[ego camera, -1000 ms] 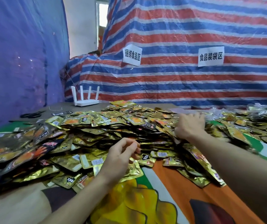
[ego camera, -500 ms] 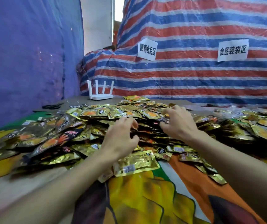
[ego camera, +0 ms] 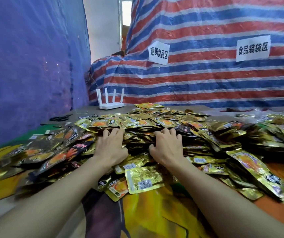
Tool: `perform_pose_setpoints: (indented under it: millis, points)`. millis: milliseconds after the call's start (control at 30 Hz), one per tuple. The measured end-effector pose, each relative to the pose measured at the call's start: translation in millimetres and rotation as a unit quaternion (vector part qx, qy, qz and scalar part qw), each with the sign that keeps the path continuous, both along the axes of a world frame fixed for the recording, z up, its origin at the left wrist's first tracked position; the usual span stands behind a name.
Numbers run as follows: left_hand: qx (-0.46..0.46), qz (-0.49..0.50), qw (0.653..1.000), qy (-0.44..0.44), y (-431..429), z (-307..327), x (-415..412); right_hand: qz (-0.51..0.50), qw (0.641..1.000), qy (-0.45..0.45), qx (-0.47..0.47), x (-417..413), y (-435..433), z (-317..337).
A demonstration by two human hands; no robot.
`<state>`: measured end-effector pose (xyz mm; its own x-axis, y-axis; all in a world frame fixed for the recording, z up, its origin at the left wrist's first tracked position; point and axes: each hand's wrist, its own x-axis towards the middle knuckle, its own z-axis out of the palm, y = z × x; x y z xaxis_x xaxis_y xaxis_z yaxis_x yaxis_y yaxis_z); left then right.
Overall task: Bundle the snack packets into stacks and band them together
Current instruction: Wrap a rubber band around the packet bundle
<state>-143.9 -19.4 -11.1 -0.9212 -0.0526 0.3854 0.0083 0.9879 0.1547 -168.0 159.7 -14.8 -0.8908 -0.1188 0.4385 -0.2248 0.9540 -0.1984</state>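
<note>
Black-handled scissors (ego camera: 60,117) lie far left of the fingers. The left hand (ego camera: 111,148) and right hand (ego camera: 167,148) press spread fingers onto the heap of gold foil snack packets (ego camera: 206,133) — gripping nothing. Beyond the fingertips, a white paper sign (ego camera: 158,53) reads 捆绑食品区, a second sign (ego camera: 253,48) 食品装袋区 — bare printed cloth (ego camera: 155,217) lies behind the wrists.

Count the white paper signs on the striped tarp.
2. The left sign hangs on the tarp near its corner fold, up and right of the router. The right sign hangs further right, slightly higher. More may lie beyond the frame's right edge.
</note>
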Motion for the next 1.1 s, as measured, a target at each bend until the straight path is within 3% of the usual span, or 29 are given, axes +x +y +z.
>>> perform_pose_setpoints:
  millis: [67, 167, 367, 533, 733, 867, 1000, 1100]
  points:
    - [-0.028, -0.005, 0.999, 0.017, -1, 1, 0, -0.004, 1.0, 0.008, 0.003, -3, -1, -3]
    - [-0.086, -0.033, 0.994, 0.05, -9, 4, -1, 0.012, 0.997, -0.015, -0.08, -5, 1, -4]
    - [-0.104, -0.071, 0.983, 0.132, -17, 22, 0, 0.008, 0.979, 0.001, -0.203, -6, 11, 1]
    - [-0.017, -0.135, 0.979, 0.153, -19, 43, 6, 0.021, 0.937, 0.0, -0.349, -1, 27, 10]
    - [0.12, -0.174, 0.974, 0.084, -19, 72, 12, 0.053, 0.909, 0.049, -0.411, 9, 36, 21]
    - [0.262, -0.183, 0.944, 0.081, -11, 86, 18, 0.071, 0.893, 0.131, -0.424, 16, 37, 32]
    - [0.25, -0.168, 0.943, 0.143, -8, 90, 18, 0.089, 0.857, 0.177, -0.476, 17, 38, 33]
    - [0.277, -0.161, 0.923, 0.213, -9, 92, 14, 0.103, 0.823, 0.196, -0.523, 16, 39, 32]
